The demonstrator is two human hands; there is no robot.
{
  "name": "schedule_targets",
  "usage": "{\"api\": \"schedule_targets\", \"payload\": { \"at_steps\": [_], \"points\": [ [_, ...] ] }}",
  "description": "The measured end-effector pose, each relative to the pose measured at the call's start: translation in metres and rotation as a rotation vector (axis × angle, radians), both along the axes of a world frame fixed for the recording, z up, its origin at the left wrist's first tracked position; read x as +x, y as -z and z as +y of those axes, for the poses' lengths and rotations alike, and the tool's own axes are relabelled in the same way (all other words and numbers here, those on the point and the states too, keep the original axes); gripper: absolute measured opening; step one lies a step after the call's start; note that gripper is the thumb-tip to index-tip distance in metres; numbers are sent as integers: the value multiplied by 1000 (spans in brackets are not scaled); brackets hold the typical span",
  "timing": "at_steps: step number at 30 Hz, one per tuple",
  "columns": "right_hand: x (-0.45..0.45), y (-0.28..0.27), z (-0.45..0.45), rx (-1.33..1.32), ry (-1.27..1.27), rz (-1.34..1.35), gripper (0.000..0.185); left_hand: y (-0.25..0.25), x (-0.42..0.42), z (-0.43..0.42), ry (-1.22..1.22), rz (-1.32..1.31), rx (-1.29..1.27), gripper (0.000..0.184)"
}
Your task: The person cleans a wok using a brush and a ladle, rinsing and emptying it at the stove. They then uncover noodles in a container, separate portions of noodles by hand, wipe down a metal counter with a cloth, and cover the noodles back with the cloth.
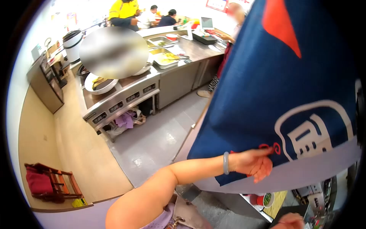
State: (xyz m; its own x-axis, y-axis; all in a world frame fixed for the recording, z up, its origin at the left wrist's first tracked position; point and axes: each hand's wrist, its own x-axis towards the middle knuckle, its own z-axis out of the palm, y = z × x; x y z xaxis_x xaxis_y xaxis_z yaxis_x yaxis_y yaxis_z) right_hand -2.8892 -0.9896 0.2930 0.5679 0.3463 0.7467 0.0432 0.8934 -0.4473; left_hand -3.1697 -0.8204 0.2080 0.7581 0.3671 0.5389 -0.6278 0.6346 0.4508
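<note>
My left hand (253,164), with a pale bracelet (226,163) on the wrist, is raised against the lower part of a dark blue hanging cloth (244,110). Its index finger stretches out over the cloth and the other fingers curl loosely apart, holding nothing visible. White and red markings cover the cloth, which hides much of the right side. At the bottom edge my right hand (290,221) shows only in part and blurred, its fingers unclear. Above it lies a counter with a red and white bowl of green pieces (267,199).
A steel stove counter (129,95) holds a white pan (100,84) and food trays (166,59). A person in yellow (124,10) and others are beyond it. Another person stands partly behind the cloth. A folded wooden chair (61,181) is at lower left.
</note>
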Motion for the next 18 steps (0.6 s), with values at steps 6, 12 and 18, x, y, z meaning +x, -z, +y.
{"api": "schedule_targets", "payload": {
  "at_steps": [6, 12, 18],
  "points": [
    [-175, 17, 8, -405, -646, -832, 69, 30, -30, -43, -147, 496, 185, 68],
    [-228, 28, 26, -618, -806, -784, 80, 83, -104, -77, -151, 745, 337, 36],
    [-234, 55, 73, -423, -713, -736, 83, 188, -172, -85, -321, 1128, 302, 28]
  ]
}}
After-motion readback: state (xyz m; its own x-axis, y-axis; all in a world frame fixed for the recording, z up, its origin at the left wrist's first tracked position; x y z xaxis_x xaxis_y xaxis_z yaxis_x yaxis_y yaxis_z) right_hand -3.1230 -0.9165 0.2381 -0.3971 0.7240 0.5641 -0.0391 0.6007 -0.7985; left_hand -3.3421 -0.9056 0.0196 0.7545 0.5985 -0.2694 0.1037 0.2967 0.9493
